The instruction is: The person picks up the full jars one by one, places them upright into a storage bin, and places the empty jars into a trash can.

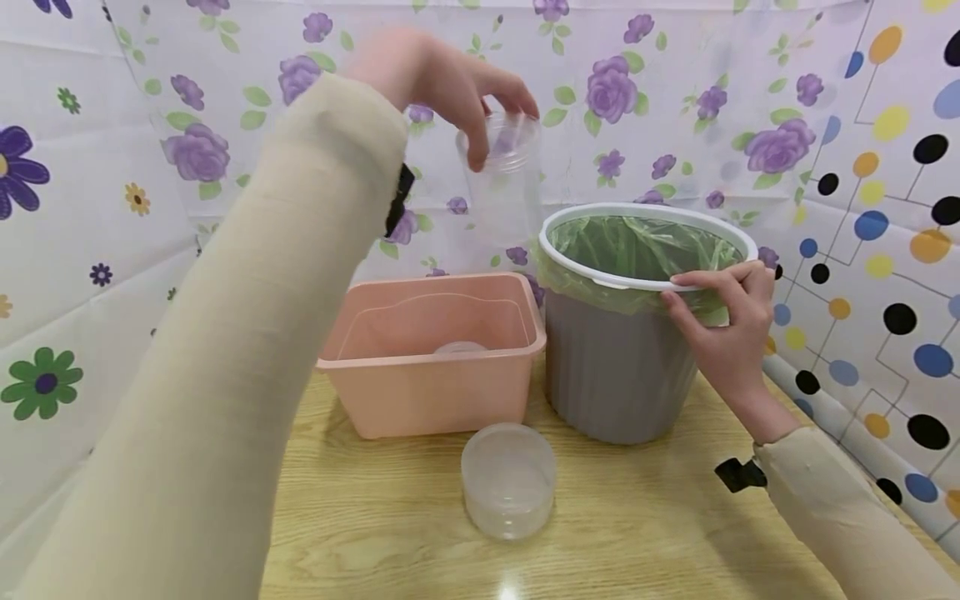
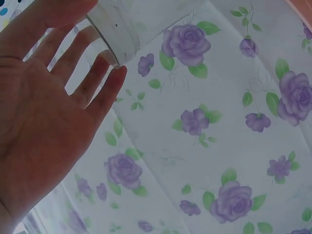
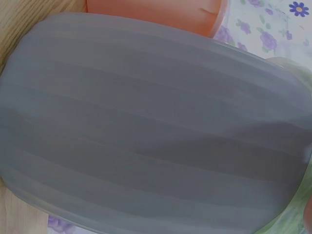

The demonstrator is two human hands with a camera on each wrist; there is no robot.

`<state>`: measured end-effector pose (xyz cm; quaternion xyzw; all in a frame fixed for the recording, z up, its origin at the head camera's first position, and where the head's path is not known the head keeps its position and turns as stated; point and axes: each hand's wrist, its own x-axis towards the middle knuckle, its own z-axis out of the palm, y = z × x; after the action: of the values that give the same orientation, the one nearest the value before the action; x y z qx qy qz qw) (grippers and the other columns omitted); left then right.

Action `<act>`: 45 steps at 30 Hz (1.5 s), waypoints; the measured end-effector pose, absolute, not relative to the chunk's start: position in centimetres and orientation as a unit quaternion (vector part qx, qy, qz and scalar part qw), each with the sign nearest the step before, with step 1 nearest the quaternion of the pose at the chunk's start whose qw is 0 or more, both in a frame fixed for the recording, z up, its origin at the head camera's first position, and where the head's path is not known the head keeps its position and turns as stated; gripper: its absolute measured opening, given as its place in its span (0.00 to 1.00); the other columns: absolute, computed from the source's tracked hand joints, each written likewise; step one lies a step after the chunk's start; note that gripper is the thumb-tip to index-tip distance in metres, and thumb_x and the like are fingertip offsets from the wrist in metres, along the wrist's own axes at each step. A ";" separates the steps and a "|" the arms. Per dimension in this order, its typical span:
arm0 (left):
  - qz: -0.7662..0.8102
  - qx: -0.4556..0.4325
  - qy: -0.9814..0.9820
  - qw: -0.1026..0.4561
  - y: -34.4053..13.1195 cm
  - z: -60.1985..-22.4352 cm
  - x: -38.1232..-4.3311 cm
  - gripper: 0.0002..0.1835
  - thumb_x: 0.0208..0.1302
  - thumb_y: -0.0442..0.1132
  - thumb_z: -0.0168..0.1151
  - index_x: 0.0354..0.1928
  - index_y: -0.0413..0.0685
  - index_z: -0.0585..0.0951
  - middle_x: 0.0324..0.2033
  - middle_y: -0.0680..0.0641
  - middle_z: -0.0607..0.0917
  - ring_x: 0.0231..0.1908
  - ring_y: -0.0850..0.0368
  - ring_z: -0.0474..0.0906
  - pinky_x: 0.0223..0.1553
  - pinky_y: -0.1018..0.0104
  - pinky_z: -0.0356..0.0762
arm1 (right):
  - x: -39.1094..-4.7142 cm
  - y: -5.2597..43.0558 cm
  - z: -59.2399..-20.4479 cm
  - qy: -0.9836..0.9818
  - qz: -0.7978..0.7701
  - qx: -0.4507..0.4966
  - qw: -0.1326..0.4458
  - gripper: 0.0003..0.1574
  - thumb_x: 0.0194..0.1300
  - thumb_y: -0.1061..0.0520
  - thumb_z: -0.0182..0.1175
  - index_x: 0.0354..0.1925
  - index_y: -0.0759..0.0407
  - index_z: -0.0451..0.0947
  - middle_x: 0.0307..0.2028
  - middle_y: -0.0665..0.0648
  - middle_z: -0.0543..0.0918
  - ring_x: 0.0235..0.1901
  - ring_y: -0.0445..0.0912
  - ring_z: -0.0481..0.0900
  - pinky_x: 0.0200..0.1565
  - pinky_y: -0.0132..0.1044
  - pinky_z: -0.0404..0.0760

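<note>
My left hand (image 1: 461,87) holds a tall clear plastic jar (image 1: 504,196) by its ringed top, raised in front of the curtain, above and between the pink bin and the trash can. In the left wrist view, the fingers (image 2: 109,92) spread around the jar's rim (image 2: 114,36). My right hand (image 1: 731,325) pinches the white rim (image 1: 648,210) of a grey trash can (image 1: 618,367), thumb and forefinger at its near right edge. A green liner bag (image 1: 600,246) lines the can and folds over its outside. The can's grey wall (image 3: 156,122) fills the right wrist view.
Left of the can stands a pink rectangular bin (image 1: 435,396), with a clear round plastic piece (image 1: 459,347) inside. A clear round tub (image 1: 508,483) sits on the wooden table (image 1: 375,533) in front. Flowered sheeting (image 1: 300,50) hangs behind; dotted sheeting (image 1: 892,250) borders the right.
</note>
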<state>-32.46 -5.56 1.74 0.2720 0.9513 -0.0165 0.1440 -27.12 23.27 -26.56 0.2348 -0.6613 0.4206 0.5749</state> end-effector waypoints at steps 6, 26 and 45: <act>-0.025 0.313 0.944 0.100 -3.3 0.8 -32.7 0.51 0.60 0.34 0.64 0.78 0.69 0.47 0.79 0.54 0.45 0.78 0.46 0.42 0.74 0.51 0.60 | -27.0 23.2 -26.5 -0.657 0.423 0.239 0.577 0.21 0.56 0.51 0.72 0.35 0.71 0.85 0.36 0.34 0.65 0.44 0.31 0.60 0.54 0.31 0.53; -0.096 0.413 0.900 0.097 3.8 -2.6 -31.6 0.50 0.58 0.34 0.67 0.77 0.67 0.51 0.77 0.51 0.52 0.77 0.46 0.48 0.74 0.53 0.61 | -26.8 22.9 -26.2 -0.657 0.423 0.235 0.578 0.18 0.55 0.54 0.72 0.35 0.70 0.85 0.34 0.38 0.66 0.45 0.31 0.60 0.53 0.30 0.54; -0.101 0.415 0.898 0.108 5.5 -4.7 -32.1 0.49 0.60 0.32 0.66 0.76 0.73 0.53 0.77 0.55 0.53 0.77 0.50 0.51 0.72 0.58 0.64 | -26.8 22.5 -26.2 -0.641 0.424 0.242 0.592 0.29 0.57 0.42 0.71 0.33 0.70 0.84 0.30 0.49 0.68 0.44 0.32 0.61 0.54 0.31 0.55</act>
<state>-32.12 5.52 -4.71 0.4152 0.8976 -0.1013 0.1082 -26.83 22.52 -26.18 0.2425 -0.6409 0.4245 0.5918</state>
